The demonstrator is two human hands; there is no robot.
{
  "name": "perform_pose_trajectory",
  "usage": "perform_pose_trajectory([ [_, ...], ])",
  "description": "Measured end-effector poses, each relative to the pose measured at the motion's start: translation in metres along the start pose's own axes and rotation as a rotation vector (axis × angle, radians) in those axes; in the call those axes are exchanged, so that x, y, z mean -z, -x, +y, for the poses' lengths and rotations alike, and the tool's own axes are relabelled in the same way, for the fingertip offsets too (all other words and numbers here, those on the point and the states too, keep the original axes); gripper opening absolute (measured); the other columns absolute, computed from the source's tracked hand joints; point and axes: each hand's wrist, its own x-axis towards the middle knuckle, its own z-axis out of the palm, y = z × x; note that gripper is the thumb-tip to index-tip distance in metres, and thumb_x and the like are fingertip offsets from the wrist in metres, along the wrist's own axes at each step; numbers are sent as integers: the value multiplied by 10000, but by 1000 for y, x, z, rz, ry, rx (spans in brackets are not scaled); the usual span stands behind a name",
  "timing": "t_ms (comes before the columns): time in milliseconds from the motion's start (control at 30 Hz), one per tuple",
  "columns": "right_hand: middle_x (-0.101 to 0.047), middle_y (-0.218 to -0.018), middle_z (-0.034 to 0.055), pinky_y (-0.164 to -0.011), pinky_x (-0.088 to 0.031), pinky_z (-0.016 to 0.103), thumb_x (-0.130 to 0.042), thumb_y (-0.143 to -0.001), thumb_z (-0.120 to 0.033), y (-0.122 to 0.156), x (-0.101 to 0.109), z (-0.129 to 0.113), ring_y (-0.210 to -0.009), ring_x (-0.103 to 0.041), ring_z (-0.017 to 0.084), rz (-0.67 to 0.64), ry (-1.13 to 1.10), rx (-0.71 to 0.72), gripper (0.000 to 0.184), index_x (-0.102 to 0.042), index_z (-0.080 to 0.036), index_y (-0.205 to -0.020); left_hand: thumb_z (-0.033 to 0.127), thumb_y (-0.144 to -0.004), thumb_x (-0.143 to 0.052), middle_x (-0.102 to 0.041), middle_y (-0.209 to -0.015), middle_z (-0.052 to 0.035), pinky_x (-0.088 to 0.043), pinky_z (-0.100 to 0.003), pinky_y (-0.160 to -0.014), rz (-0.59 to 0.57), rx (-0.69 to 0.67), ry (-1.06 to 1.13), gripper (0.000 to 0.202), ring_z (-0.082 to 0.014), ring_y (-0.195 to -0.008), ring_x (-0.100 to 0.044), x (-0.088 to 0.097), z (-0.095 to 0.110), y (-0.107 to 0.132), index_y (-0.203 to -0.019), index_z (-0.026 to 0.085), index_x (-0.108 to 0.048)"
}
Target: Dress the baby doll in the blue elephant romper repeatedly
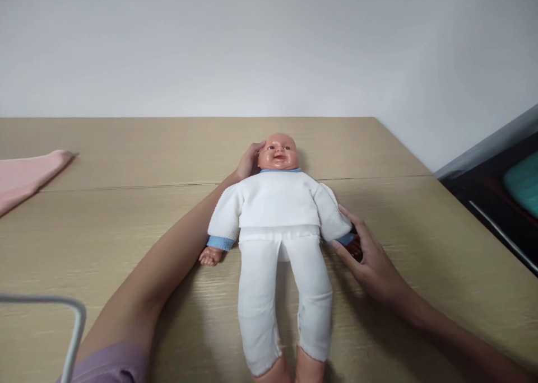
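Note:
A baby doll [277, 204] in a white top with blue cuffs and white trousers lies on its back on the wooden table [126, 220], head toward the wall. My left hand [249, 162] reaches past the doll's shoulder and cups the side of its head. My right hand [365, 257] is wrapped around the doll's far wrist and blue cuff at the right, covering its hand. The doll's other hand [210, 256] rests bare on the table beside my left forearm.
A pink cloth [25, 176] lies at the table's left edge. A thin white wire frame [71, 327] shows at bottom left. Right of the table stands a dark container [500, 198] holding something teal. A plain wall backs the table.

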Motion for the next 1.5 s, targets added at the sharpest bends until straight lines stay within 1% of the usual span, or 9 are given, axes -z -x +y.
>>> perform_pose_trajectory([
  [400, -560, -1682, 136, -1187, -584, 585, -649, -1070, -608, 0, 0, 1, -1414, -677, 364, 9, 24, 0, 739, -389, -356, -1715, 605, -867, -808, -881, -1098, -121, -541, -556, -1214, -7, 18, -2, 505, -420, -1237, -782, 4, -2, -2, -1118, 167, -821],
  [667, -559, -1690, 128, -1230, -547, 606, -649, -1072, -604, -1, 0, 2, -1452, -656, 362, 1, 16, 4, 744, -371, -368, -1721, 639, -905, -760, -882, -1121, -135, -542, -576, -1227, -38, 23, -39, 554, -429, -1227, -793, 4, -1, 0, -1168, 154, -818],
  [833, -553, -1694, 129, -1240, -540, 605, -653, -1075, -596, 0, 0, 4, -1462, -643, 361, 4, 12, 14, 740, -376, -364, -1721, 660, -904, -731, -880, -1129, -133, -538, -593, -1234, -25, 26, -77, 559, -440, -1270, -772, 1, 0, 0, -1137, 160, -815],
  [1000, -528, -1701, 155, -1200, -578, 575, -677, -1063, -603, 0, -3, 3, -1420, -664, 351, 34, -52, -24, 791, -348, -350, -1738, 656, -914, -724, -864, -1198, -129, -535, -576, -1240, -30, 20, -101, 551, -438, -1336, -734, 3, 3, 3, -1150, 163, -794],
  [1067, -504, -1710, 166, -1194, -584, 551, -690, -1056, -600, -1, -5, 2, -1443, -643, 339, 63, -120, -33, 807, -335, -340, -1733, 631, -922, -728, -844, -1273, -109, -537, -550, -1239, 10, -16, -109, 527, -416, -1375, -711, 9, 5, 4, -1205, 189, -775],
  [1167, -499, -1697, 179, -1161, -604, 521, -701, -1044, -599, -4, -7, 1, -1464, -618, 323, 110, -204, -22, 792, -350, -322, -1697, 568, -916, -757, -787, -1405, -86, -528, -491, -1241, 136, -91, -117, 485, -358, -1436, -665, 19, 7, 6, -1273, 239, -739],
  [1300, -504, -1665, 184, -1143, -595, 557, -682, -1037, -602, -8, -4, 4, -1407, -627, 324, 203, -171, -21, 692, -461, -294, -1616, 557, -862, -823, -746, -1428, -141, -510, -435, -1236, 270, -152, -163, 499, -296, -1407, -666, 29, 9, 17, -1216, 225, -709],
  [1400, -565, -1612, 148, -1257, -475, 618, -614, -1084, -547, -12, 0, 6, -1466, -570, 326, 311, -106, 96, 474, -593, -283, -1477, 546, -835, -850, -765, -1330, -166, -503, -411, -1214, 372, -179, -259, 484, -263, -1309, -703, 29, 11, 36, -1141, 201, -702],
  [1500, -647, -1482, 134, -1299, -406, 621, -563, -1119, -474, -17, 4, 3, -1485, -562, 317, 403, -118, 286, 269, -671, -254, -1228, 487, -853, -839, -786, -1216, -156, -525, -416, -1149, 466, -181, -351, 379, -264, -1198, -716, 25, 19, 60, -1055, 191, -714],
])
